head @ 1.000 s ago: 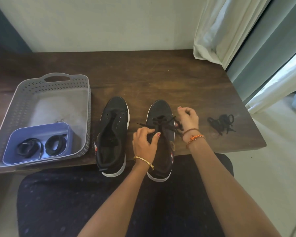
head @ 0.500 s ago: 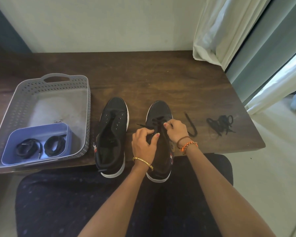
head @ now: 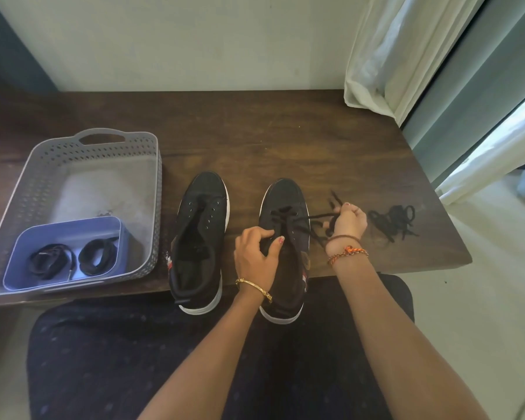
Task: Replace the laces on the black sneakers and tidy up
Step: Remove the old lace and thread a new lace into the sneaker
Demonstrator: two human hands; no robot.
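Observation:
Two black sneakers with white soles stand side by side at the table's near edge. The left sneaker (head: pixel 201 225) has bare eyelets and no lace. The right sneaker (head: pixel 285 201) has a black lace (head: pixel 311 219) threaded through its front eyelets. My left hand (head: pixel 256 256) rests on the right sneaker's tongue area, pinching it. My right hand (head: pixel 349 221) is to the right of that sneaker, closed on the lace, which runs taut from the eyelets. A loose pile of black lace (head: pixel 393 221) lies on the table further right.
A grey perforated basket (head: pixel 82 147) sits at the left of the dark wooden table (head: pixel 255 131). Inside it a lilac box (head: pixel 22 253) holds two coiled black laces (head: pixel 73 259). A white curtain (head: pixel 391 56) hangs at the back right. My dark-clothed lap fills the foreground.
My right hand has gone from the sneaker's eyelets out to the right, drawing the lace taut. The left hand has stayed on the sneaker.

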